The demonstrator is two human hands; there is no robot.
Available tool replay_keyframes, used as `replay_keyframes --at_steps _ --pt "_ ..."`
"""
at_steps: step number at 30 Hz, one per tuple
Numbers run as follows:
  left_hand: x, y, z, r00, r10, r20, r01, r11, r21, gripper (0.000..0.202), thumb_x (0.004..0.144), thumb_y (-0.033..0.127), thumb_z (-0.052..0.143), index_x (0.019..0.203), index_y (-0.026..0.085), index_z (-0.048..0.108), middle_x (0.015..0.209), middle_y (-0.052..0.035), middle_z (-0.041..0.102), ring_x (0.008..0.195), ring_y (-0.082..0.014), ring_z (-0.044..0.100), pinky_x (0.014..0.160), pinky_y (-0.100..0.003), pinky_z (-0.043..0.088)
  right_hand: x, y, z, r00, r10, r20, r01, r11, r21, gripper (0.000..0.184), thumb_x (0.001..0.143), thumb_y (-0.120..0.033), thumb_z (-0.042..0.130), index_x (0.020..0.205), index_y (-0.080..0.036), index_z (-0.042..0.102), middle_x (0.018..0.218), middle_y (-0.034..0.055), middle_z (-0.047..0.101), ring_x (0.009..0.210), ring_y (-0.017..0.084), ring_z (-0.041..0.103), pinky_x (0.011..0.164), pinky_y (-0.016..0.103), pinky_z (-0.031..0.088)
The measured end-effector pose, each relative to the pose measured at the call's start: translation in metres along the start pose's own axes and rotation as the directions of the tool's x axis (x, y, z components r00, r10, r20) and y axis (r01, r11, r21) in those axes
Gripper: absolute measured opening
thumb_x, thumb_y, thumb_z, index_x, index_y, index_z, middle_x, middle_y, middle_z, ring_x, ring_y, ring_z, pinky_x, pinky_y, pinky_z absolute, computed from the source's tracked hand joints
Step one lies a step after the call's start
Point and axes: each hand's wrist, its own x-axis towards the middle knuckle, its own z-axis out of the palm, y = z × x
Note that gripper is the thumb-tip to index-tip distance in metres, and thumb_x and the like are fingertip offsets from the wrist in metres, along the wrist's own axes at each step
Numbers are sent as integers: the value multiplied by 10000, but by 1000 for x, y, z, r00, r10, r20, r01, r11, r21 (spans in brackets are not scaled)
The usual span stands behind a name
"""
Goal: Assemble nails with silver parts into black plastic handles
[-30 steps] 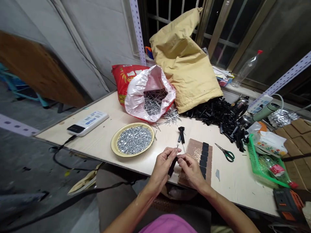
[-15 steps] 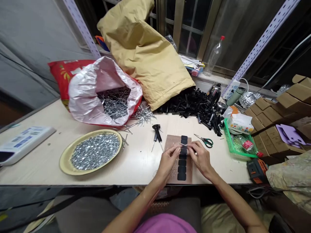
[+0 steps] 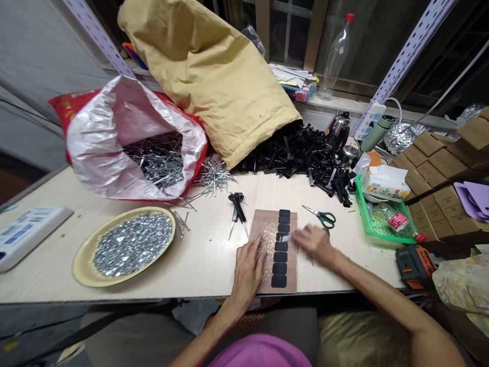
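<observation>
A brown board (image 3: 263, 218) lies at the table's front edge, with a column of black rounded patches (image 3: 280, 268) along its right side and pale specks scattered to their left. My left hand (image 3: 247, 267) rests on the board's left part, fingers stretched out and holding nothing. Over the board's right edge, my right hand (image 3: 315, 245) is blurred, its fingers drawn together. A thin, pale, shiny strip (image 3: 283, 238) shows at its fingertips, over one patch; its kind is unclear. Green-handled scissors (image 3: 326, 219) lie just beyond this hand. Two black-handled pieces with metal shafts (image 3: 237, 209) lie beyond the board.
To the left stand a yellow bowl of small metal pieces (image 3: 82, 270) and an open sack of metal rods (image 3: 87, 163). A paper sack (image 3: 229, 92) leans behind, near piled black parts (image 3: 294, 158). A green basket (image 3: 362, 211) and cardboard boxes (image 3: 439, 214) are at right.
My hands have come apart: the left has settled flat on the board, the right has shifted to its right edge. The view has moved slightly, so things appear displaced.
</observation>
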Motion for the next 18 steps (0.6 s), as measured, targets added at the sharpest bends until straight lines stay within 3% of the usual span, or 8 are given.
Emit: replay_keyframes --at_steps 2,3,5,7,8,10,13,18 --pt "-1 -1 1 1000 2 -17 -2 1000 10 400 922 272 384 1310 204 452 1062 -111 616 967 -237 530 826 -400 462 -12 -11 -6 955 -292 -45 295 953 73 226 935 -164 444 924 -227 661 876 -4 688 669 119 507 532 253 324" --pt "-1 -1 1 1000 2 -23 -2 1000 15 399 924 266 378 1312 203 445 1055 -110 621 958 -234 532 821 -398 461 -13 -11 -9 948 -311 -68 316 946 78 216 936 -171 448 937 -228 656 881 -4 688 677 119 510 535 251 330" --pt "-1 -2 1 1000 7 -29 -6 1000 24 394 926 262 376 1309 202 444 1042 -108 627 944 -232 535 812 -394 461 -5 0 -9 991 -102 -82 105 994 33 226 939 -161 437 921 -207 657 849 16 683 675 122 510 525 243 330" --pt "-1 -2 0 999 15 -32 -14 999 32 391 925 263 377 1306 205 447 1033 -107 630 929 -229 540 802 -391 462 8 15 -5 978 199 -68 -201 979 -24 218 933 -176 453 864 -174 660 794 43 665 689 133 515 515 238 328" --pt "-1 -2 0 999 16 -32 -15 999 35 391 926 263 374 1305 207 447 1028 -105 631 922 -228 543 797 -389 463 13 20 -2 968 243 -58 -246 968 -42 219 926 -158 459 835 -165 658 760 45 653 685 135 511 504 237 317" --pt "-1 -2 -1 999 16 -31 -15 999 39 390 926 260 371 1305 213 450 1019 -102 634 908 -225 549 787 -384 465 12 18 2 989 131 -68 -134 990 -38 231 916 -104 450 810 -160 647 685 28 623 634 120 486 477 234 284" --pt "-1 -2 -1 999 21 -34 -19 999 40 389 921 246 383 1302 215 456 1014 -98 640 908 -224 550 789 -379 463 -5 -5 -1 959 -276 -67 278 960 32 205 923 -103 446 896 -188 630 751 -4 631 627 94 474 497 241 292" --pt "1 -1 -3 999 26 -33 -24 999 46 388 911 222 406 1294 213 463 1052 -102 635 936 -220 548 816 -377 455 -21 -18 -8 976 -213 -50 212 977 -15 212 938 -119 419 969 -169 623 883 34 674 698 126 500 542 268 329"
